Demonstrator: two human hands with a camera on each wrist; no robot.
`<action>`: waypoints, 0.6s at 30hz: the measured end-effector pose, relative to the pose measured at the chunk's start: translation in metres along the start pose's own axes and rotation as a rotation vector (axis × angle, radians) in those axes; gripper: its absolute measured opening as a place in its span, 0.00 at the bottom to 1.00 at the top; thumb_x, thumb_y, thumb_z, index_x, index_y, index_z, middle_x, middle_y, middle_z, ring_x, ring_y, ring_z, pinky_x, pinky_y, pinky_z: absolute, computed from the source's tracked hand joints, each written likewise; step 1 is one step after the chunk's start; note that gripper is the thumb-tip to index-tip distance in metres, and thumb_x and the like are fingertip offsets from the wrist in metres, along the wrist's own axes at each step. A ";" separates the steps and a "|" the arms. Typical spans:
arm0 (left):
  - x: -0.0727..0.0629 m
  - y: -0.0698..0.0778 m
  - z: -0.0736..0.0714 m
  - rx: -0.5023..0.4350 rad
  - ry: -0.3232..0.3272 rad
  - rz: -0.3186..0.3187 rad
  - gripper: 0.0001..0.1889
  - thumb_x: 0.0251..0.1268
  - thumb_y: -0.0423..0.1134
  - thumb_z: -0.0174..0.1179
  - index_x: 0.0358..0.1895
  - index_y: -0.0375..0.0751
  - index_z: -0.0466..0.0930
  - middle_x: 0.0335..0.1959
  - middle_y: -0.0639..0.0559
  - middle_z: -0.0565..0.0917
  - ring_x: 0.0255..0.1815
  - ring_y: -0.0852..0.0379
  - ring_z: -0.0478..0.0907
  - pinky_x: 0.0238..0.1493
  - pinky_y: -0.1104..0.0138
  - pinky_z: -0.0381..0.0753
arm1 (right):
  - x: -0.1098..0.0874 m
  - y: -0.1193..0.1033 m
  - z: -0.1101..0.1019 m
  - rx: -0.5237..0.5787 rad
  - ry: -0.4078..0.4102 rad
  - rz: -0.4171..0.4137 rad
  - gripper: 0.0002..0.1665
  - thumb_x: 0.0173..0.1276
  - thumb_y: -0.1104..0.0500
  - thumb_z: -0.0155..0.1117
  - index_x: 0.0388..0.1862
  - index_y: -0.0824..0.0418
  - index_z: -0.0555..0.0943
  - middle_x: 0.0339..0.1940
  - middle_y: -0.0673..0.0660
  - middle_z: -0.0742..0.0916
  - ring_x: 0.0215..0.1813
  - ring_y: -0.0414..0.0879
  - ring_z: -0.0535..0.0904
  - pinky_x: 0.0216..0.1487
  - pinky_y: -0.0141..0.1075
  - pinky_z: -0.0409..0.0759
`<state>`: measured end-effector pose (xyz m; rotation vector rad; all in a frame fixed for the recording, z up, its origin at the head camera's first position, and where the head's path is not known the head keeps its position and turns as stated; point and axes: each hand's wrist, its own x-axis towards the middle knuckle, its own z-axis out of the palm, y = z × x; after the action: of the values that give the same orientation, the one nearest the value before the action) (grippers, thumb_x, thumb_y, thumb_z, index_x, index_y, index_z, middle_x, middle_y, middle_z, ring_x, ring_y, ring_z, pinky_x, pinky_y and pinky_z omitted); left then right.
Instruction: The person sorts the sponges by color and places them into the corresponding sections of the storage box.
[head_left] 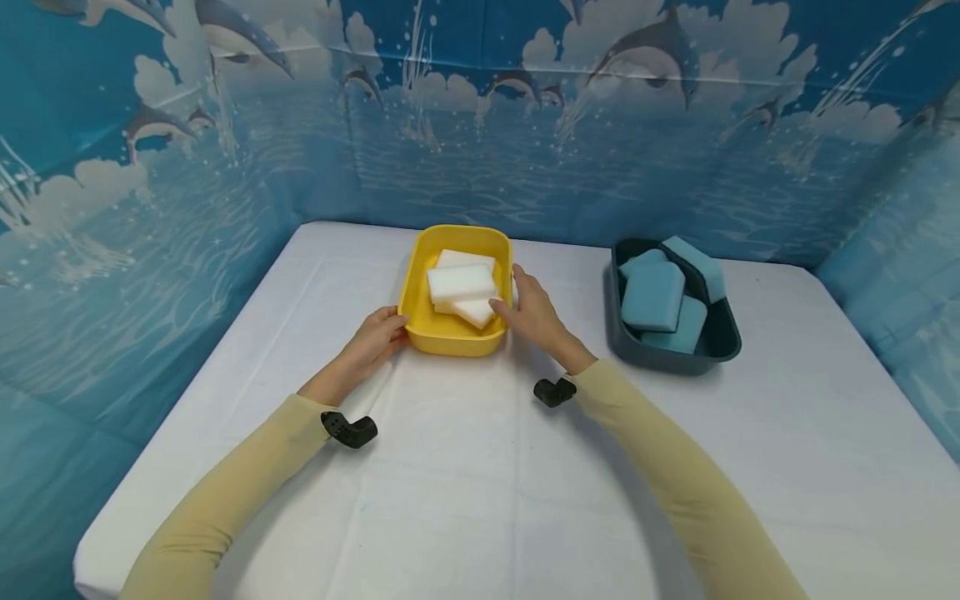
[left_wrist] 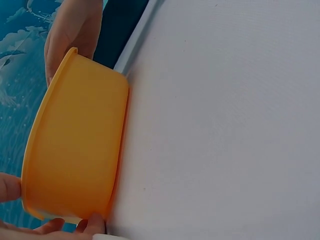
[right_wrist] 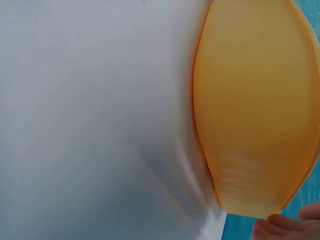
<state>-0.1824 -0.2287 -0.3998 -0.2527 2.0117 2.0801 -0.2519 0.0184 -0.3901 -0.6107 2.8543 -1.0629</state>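
A yellow plastic basin (head_left: 453, 344) stands on the table with several white sponges (head_left: 461, 283) piled inside. My left hand (head_left: 377, 337) holds its front left corner, the thumb near the rim and the other fingers against the outer wall. On the opposite side, my right hand (head_left: 534, 312) grips the right wall, its thumb over the rim near the sponges and its fingers along the outside. In the left wrist view, the basin's outer wall (left_wrist: 85, 135) fills the middle. In the right wrist view, fingertips (right_wrist: 280, 229) touch the basin's far corner.
To the right stands a dark teal basin (head_left: 675, 360) heaped with several blue sponges (head_left: 654, 296), some rising above its rim. A white cloth covers the table (head_left: 450, 467). Behind it hangs a blue curtain (head_left: 465, 158) printed with dolphins.
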 end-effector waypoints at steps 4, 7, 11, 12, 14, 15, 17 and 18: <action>-0.002 0.000 0.001 0.002 -0.002 0.011 0.27 0.75 0.36 0.36 0.72 0.29 0.44 0.72 0.36 0.55 0.72 0.44 0.58 0.73 0.57 0.60 | -0.006 -0.001 0.004 0.015 -0.009 0.031 0.46 0.70 0.47 0.52 0.75 0.66 0.43 0.74 0.66 0.60 0.75 0.58 0.57 0.74 0.50 0.60; -0.002 -0.001 0.002 0.008 -0.004 0.012 0.27 0.75 0.36 0.36 0.71 0.30 0.45 0.72 0.37 0.55 0.72 0.44 0.58 0.73 0.57 0.60 | -0.010 -0.001 0.008 0.044 -0.020 0.058 0.46 0.70 0.48 0.51 0.75 0.67 0.43 0.73 0.67 0.61 0.74 0.57 0.59 0.73 0.49 0.61; -0.003 -0.001 0.003 0.011 0.000 0.010 0.26 0.75 0.36 0.37 0.71 0.30 0.46 0.72 0.37 0.56 0.71 0.44 0.59 0.73 0.57 0.61 | -0.014 0.000 0.012 0.092 -0.026 0.084 0.46 0.69 0.48 0.50 0.75 0.67 0.42 0.73 0.66 0.63 0.73 0.56 0.61 0.73 0.48 0.63; -0.003 -0.001 0.003 0.011 0.002 0.011 0.26 0.75 0.36 0.37 0.71 0.30 0.46 0.72 0.37 0.56 0.71 0.44 0.59 0.73 0.57 0.61 | -0.014 0.000 0.013 0.103 -0.025 0.086 0.46 0.70 0.49 0.50 0.75 0.67 0.42 0.73 0.66 0.62 0.73 0.55 0.60 0.73 0.48 0.63; -0.003 -0.001 0.003 0.012 0.004 0.015 0.26 0.75 0.36 0.37 0.71 0.29 0.46 0.72 0.36 0.56 0.71 0.44 0.59 0.73 0.57 0.61 | -0.015 0.000 0.014 0.124 -0.027 0.094 0.46 0.70 0.49 0.50 0.75 0.67 0.42 0.74 0.65 0.62 0.74 0.55 0.60 0.72 0.47 0.63; -0.003 -0.001 0.002 0.013 0.004 0.016 0.26 0.75 0.36 0.37 0.71 0.29 0.46 0.72 0.36 0.56 0.71 0.44 0.59 0.73 0.57 0.61 | -0.015 0.000 0.015 0.136 -0.029 0.100 0.46 0.70 0.49 0.49 0.75 0.67 0.41 0.74 0.65 0.62 0.74 0.54 0.60 0.72 0.47 0.63; -0.003 0.000 0.002 0.012 0.006 0.017 0.26 0.75 0.36 0.37 0.71 0.30 0.46 0.72 0.37 0.56 0.71 0.44 0.59 0.73 0.57 0.61 | -0.015 0.000 0.016 0.158 -0.034 0.103 0.45 0.70 0.49 0.49 0.75 0.66 0.42 0.74 0.64 0.62 0.73 0.54 0.61 0.72 0.47 0.64; -0.003 0.000 0.002 0.013 0.005 0.018 0.26 0.75 0.36 0.37 0.71 0.30 0.45 0.72 0.37 0.55 0.71 0.44 0.58 0.73 0.57 0.60 | -0.015 0.000 0.016 0.164 -0.034 0.103 0.44 0.70 0.50 0.49 0.75 0.66 0.43 0.74 0.64 0.63 0.72 0.53 0.62 0.71 0.46 0.65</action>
<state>-0.1791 -0.2270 -0.3990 -0.2383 2.0371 2.0781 -0.2353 0.0134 -0.4039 -0.4603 2.7014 -1.2394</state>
